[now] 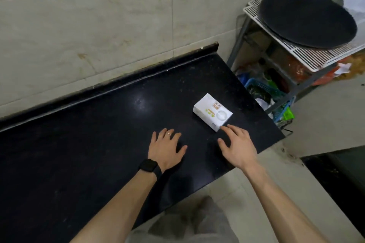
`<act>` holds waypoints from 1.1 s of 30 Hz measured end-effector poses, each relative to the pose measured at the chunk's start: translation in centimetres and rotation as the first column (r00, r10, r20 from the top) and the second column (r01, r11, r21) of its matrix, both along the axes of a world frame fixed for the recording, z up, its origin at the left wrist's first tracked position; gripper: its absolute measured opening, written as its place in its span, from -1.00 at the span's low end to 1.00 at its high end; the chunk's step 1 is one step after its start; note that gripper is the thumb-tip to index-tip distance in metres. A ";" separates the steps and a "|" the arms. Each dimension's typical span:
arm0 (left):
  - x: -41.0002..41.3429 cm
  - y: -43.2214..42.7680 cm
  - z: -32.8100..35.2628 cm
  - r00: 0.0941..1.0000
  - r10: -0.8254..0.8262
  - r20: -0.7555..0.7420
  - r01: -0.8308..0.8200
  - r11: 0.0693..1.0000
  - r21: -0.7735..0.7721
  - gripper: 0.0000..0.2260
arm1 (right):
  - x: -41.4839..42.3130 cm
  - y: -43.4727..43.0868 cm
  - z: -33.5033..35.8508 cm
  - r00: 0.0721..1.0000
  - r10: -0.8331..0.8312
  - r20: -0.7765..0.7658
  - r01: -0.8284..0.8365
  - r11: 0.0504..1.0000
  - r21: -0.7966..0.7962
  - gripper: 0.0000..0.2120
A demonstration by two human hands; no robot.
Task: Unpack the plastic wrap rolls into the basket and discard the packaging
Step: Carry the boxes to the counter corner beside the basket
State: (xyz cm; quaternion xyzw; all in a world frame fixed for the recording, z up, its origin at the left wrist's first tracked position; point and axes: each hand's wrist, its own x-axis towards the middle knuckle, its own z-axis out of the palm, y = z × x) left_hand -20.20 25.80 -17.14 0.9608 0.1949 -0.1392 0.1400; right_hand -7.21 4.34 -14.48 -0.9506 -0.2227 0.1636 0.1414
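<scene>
A small white printed box [212, 111] lies flat on the black countertop [98, 134], near its right end. My right hand [236, 147] hovers just in front of the box, fingers spread, its fingertips at the box's near corner; whether they touch it I cannot tell. My left hand [166, 149], with a ring and a black wristwatch, is spread palm-down over the counter to the left of the box and holds nothing. A blue plastic basket [262, 89] sits low beside the counter's right end, under a rack, with mixed items in it.
A grey metal rack [292, 51] with a white wire shelf stands to the right and carries a large black round pan [308, 18]. A tiled wall runs behind the counter. The counter's front edge and right corner drop to a pale floor.
</scene>
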 end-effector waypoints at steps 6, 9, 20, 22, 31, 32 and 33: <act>4.5 0.1 -2.7 0.997 0.070 -0.045 -0.071 0.997 -0.006 -0.45 | 6.9 2.4 -2.3 0.998 0.058 0.000 -0.058 0.998 0.013 -0.47; 5.7 -0.5 -4.5 0.989 0.131 -0.062 -0.134 0.990 -0.048 -0.43 | 9.3 3.3 -4.1 0.994 0.113 -0.004 -0.113 0.994 0.005 -0.41; 4.4 -3.8 -8.3 0.967 0.227 -0.114 -0.227 0.974 0.016 -0.38 | 10.4 2.1 -8.1 0.971 0.227 -0.067 -0.215 0.965 0.151 -0.14; 4.8 -3.6 -7.6 0.961 0.240 -0.135 -0.244 0.970 -0.012 -0.39 | 10.7 2.2 -7.8 0.965 0.246 -0.088 -0.230 0.960 0.161 -0.13; -1.7 -3.5 -1.3 0.831 0.555 -0.027 -0.554 0.823 -0.128 -0.48 | 6.9 4.6 -4.2 0.928 0.325 -0.183 -0.284 0.933 0.219 -0.15; -3.9 -3.4 -0.6 0.793 0.609 -0.007 -0.605 0.787 -0.119 -0.48 | 5.4 5.2 -3.9 0.906 0.382 -0.184 -0.336 0.911 0.240 -0.16; -6.3 -3.1 0.2 0.752 0.659 0.007 -0.655 0.748 -0.104 -0.47 | 3.7 6.0 -3.6 0.879 0.437 -0.190 -0.384 0.885 0.262 -0.18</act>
